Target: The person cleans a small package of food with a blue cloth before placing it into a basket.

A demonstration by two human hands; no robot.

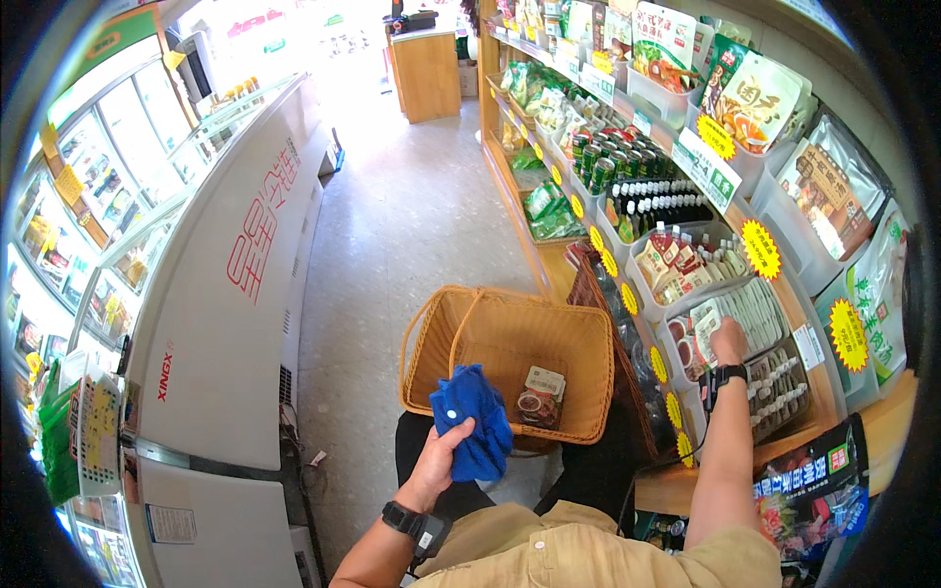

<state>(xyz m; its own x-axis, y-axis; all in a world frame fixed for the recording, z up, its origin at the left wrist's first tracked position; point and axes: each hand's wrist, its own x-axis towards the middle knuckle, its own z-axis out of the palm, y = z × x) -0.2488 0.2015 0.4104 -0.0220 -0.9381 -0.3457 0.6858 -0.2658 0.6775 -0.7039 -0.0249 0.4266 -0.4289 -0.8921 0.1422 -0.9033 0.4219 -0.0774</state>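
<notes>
My left hand (448, 448) grips a bunched blue cloth (474, 419) over the near side of a woven basket (507, 316). Inside the basket lies one flat food packet (542, 397) with a pale top and a dark food picture. On the right, my right hand (728, 342) reaches into a clear plastic bin (675, 353) on the shelf. Its fingers close on the edge of a white food packet (706, 331) in front of a row of similar upright packets (753, 312). The fingertips are partly hidden.
Spouted pouches (676, 264) and cans (606, 158) fill neighbouring shelf bins. A grey chest freezer (220, 294) runs along the left side of the aisle floor (367, 220). A wooden counter (426, 77) stands at the far end. A dark bag (816, 478) hangs beside my right arm.
</notes>
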